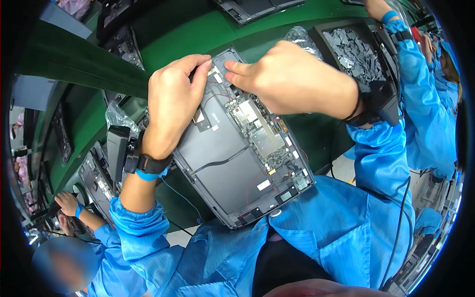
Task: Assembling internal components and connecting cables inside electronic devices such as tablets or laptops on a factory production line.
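An opened tablet-like device [217, 143] with a dark grey casing lies tilted before me, its inside facing up. A green and silver circuit board [262, 133] runs along its right side, with thin red wires and a black cable nearby. At the far left corner my left hand [173, 91] pinches thumb and forefinger together; what lies between the tips is too small to make out. My right hand [292, 76] reaches over the far end, two fingertips apart and resting on the casing near the same corner, the other fingers curled and partly hidden.
A black tray [354, 54] of small dark pieces stands at the far right, beside clear plastic wrap [302, 39]. Another dark device [252, 7] lies at the back of the green bench [183, 34]. More opened devices [96, 180] sit at left. Co-workers in blue sit on both sides.
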The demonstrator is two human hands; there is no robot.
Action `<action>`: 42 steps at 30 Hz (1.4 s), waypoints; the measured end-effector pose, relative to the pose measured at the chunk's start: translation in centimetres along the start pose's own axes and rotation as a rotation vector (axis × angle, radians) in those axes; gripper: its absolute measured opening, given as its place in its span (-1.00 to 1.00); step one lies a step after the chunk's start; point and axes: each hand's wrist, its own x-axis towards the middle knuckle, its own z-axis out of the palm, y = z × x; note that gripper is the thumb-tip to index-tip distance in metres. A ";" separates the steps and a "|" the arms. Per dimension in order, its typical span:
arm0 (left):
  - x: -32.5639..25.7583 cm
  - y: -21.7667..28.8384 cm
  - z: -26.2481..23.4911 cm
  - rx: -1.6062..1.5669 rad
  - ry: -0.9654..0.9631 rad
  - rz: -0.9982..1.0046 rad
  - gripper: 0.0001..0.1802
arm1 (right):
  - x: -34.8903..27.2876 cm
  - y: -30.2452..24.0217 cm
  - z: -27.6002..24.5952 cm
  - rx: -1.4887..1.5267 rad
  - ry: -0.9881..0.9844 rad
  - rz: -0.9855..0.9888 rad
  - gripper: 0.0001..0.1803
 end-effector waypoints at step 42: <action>-12.5 3.8 -2.2 -0.720 0.302 -0.208 -0.35 | 6.9 11.3 3.8 1.676 0.602 0.749 -0.50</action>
